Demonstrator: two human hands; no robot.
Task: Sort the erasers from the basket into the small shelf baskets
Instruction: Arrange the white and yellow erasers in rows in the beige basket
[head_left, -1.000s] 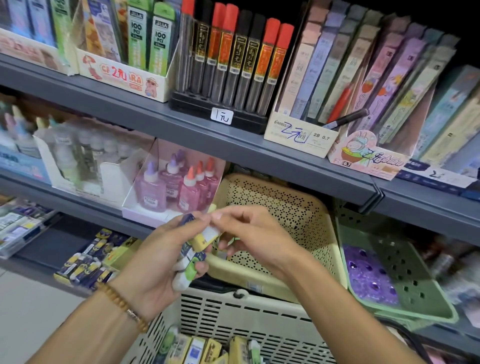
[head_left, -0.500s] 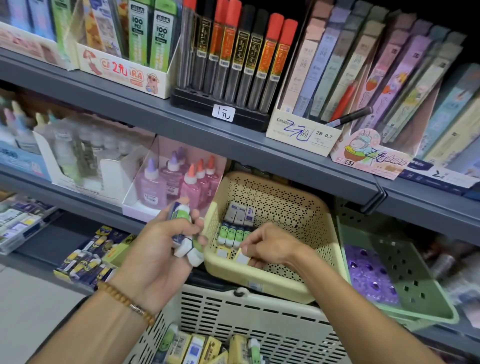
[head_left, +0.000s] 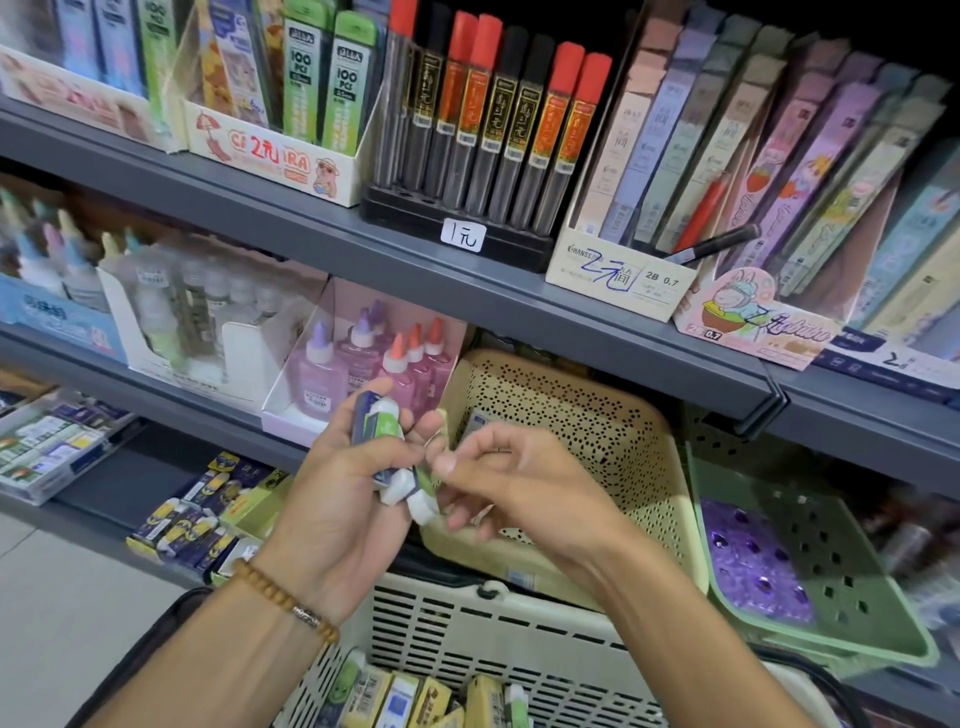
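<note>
My left hand (head_left: 337, 499) grips a bunch of erasers (head_left: 382, 431) with green and blue sleeves, in front of the beige perforated shelf basket (head_left: 597, 431). My right hand (head_left: 519, 493) pinches at the white end of one eraser (head_left: 422, 506) sticking out of that bunch. Most of the beige basket's floor is hidden behind my hands. Below, the white slotted basket (head_left: 467, 623) holds several more wrapped erasers (head_left: 415, 701).
A green shelf basket (head_left: 831, 561) with purple items stands to the right. Glue bottles (head_left: 363, 358) stand in a pink box to the left. Lead tubes (head_left: 493, 130) fill the upper shelf. Boxed erasers (head_left: 197, 514) lie on the lower left shelf.
My right hand has come out of the beige basket and back to the bunch in my left hand, which has stayed in about the same place.
</note>
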